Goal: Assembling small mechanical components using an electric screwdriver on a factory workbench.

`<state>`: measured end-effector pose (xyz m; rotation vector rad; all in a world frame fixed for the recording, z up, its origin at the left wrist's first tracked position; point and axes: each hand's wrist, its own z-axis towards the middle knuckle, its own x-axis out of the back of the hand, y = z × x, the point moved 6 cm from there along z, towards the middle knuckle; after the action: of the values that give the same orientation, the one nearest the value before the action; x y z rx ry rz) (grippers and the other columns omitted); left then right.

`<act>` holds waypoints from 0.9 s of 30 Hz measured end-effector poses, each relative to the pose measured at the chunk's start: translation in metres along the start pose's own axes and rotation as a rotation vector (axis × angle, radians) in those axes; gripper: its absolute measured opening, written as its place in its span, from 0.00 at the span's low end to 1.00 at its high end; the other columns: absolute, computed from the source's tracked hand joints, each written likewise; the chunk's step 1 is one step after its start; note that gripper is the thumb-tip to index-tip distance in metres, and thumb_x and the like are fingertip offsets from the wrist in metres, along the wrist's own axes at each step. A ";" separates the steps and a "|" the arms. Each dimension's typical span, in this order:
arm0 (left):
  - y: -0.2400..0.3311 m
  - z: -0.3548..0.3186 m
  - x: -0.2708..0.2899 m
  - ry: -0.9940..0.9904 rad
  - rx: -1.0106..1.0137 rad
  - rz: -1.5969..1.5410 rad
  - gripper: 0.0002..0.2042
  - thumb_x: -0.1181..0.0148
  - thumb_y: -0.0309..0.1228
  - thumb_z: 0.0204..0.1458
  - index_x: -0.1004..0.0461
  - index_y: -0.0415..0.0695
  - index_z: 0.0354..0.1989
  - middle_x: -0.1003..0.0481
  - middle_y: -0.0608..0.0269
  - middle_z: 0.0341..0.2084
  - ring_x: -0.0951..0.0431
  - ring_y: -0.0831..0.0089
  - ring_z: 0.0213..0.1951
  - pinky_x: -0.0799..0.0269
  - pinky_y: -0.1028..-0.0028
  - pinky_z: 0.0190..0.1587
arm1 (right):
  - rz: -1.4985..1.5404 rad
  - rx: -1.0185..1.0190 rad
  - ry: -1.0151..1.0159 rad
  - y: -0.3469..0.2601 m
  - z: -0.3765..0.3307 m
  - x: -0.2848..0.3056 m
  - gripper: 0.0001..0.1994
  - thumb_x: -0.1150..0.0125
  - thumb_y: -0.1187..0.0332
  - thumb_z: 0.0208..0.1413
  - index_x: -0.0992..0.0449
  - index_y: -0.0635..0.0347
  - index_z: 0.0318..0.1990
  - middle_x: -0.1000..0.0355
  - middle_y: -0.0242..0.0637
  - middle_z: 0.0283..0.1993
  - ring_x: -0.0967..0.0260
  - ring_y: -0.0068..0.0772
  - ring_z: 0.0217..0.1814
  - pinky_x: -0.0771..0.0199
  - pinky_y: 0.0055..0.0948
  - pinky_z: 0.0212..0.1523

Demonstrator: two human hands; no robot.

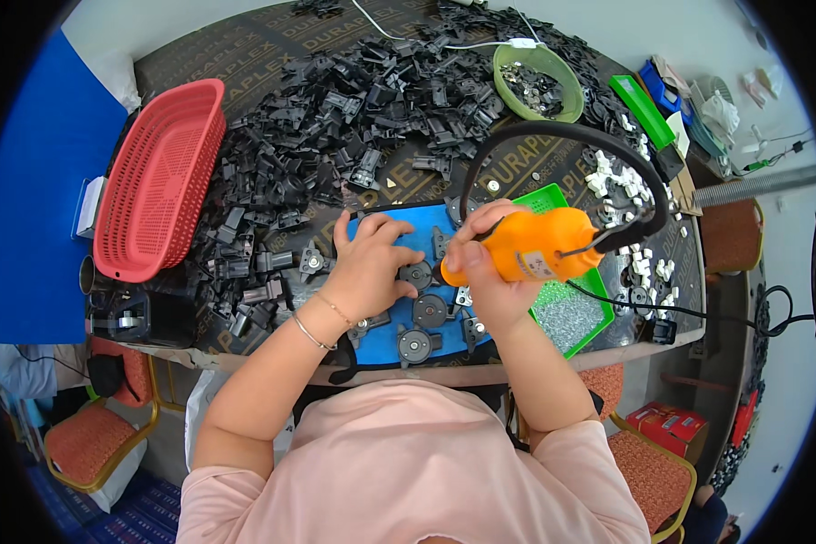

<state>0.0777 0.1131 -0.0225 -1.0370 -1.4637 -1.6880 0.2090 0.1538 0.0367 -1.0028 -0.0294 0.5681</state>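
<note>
My right hand [494, 281] is wrapped around an orange electric screwdriver [539, 247], which lies tilted with its dark nose pointing left. That nose reaches a round black plastic part [416, 275] on a blue mat [381, 352]. Thumb and forefinger of my left hand [372, 258] bracket the same part, while the other fingers spread over the mat's upper left. More round black parts, such as one with a dark disc [429, 311] and one near the front edge [415, 345], lie on the mat. The screwdriver's tip is hidden.
A green tray [607, 319] of small silvery pieces sits right of the mat. Heaped black plastic parts [372, 100] cover the back and left of the table. Around it are a red basket [109, 227], a green bowl [578, 100] and white pieces [639, 263]. A thick black cable [567, 130] arches overhead.
</note>
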 end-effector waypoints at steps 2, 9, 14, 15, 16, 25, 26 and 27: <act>0.000 0.000 0.000 -0.010 -0.001 -0.001 0.22 0.26 0.34 0.27 0.19 0.56 0.38 0.32 0.69 0.50 0.40 0.65 0.57 0.61 0.38 0.61 | 0.102 -0.021 -0.002 0.000 0.003 0.003 0.11 0.47 0.83 0.52 0.37 0.65 0.42 0.36 0.47 0.43 0.28 0.34 0.32 0.27 0.25 0.29; 0.003 -0.002 -0.002 0.017 0.000 -0.030 0.22 0.27 0.34 0.27 0.19 0.57 0.39 0.32 0.69 0.50 0.41 0.64 0.59 0.63 0.39 0.62 | 0.118 -0.004 0.017 -0.010 0.009 0.020 0.11 0.44 0.78 0.52 0.35 0.65 0.42 0.48 0.63 0.64 0.35 0.58 0.58 0.22 0.28 0.34; 0.002 -0.002 -0.002 0.007 -0.005 -0.027 0.22 0.27 0.35 0.28 0.19 0.57 0.40 0.32 0.68 0.52 0.41 0.62 0.59 0.64 0.40 0.62 | 0.317 -0.050 -0.281 -0.017 0.019 0.013 0.12 0.40 0.71 0.51 0.34 0.62 0.41 0.31 0.53 0.43 0.26 0.43 0.37 0.23 0.30 0.32; 0.003 -0.001 -0.002 0.006 -0.008 -0.028 0.22 0.27 0.35 0.28 0.19 0.57 0.40 0.32 0.68 0.52 0.41 0.62 0.59 0.64 0.40 0.62 | 0.321 -0.011 -0.232 -0.025 0.025 0.012 0.12 0.40 0.71 0.50 0.34 0.62 0.41 0.32 0.45 0.33 0.29 0.36 0.27 0.24 0.29 0.31; 0.003 0.000 -0.003 -0.002 -0.007 -0.029 0.22 0.27 0.35 0.29 0.19 0.57 0.40 0.32 0.68 0.51 0.41 0.62 0.59 0.64 0.40 0.62 | 0.318 -0.011 -0.230 -0.031 0.030 0.013 0.12 0.40 0.71 0.50 0.34 0.62 0.41 0.32 0.45 0.33 0.29 0.36 0.27 0.24 0.29 0.31; 0.005 -0.002 -0.003 -0.029 -0.022 -0.003 0.23 0.28 0.36 0.31 0.21 0.55 0.42 0.31 0.70 0.51 0.41 0.62 0.60 0.64 0.41 0.62 | -0.250 0.184 0.307 -0.054 0.036 0.109 0.11 0.46 0.79 0.50 0.35 0.67 0.42 0.55 0.56 0.68 0.40 0.57 0.62 0.19 0.23 0.32; 0.005 -0.002 -0.003 -0.041 -0.022 0.007 0.23 0.28 0.36 0.31 0.21 0.56 0.43 0.31 0.70 0.52 0.41 0.62 0.60 0.65 0.42 0.63 | -0.280 0.187 0.341 -0.053 0.033 0.114 0.11 0.47 0.80 0.50 0.35 0.67 0.41 0.55 0.55 0.68 0.40 0.57 0.62 0.18 0.23 0.33; 0.005 -0.002 -0.002 -0.044 -0.026 0.006 0.23 0.28 0.36 0.31 0.21 0.56 0.43 0.31 0.70 0.52 0.41 0.62 0.60 0.65 0.42 0.63 | -0.291 0.186 0.349 -0.050 0.031 0.116 0.10 0.48 0.81 0.50 0.35 0.67 0.41 0.53 0.56 0.68 0.38 0.56 0.61 0.20 0.22 0.31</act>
<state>0.0832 0.1108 -0.0220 -1.0978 -1.4686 -1.6946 0.3212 0.2114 0.0672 -0.8841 0.1819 0.1224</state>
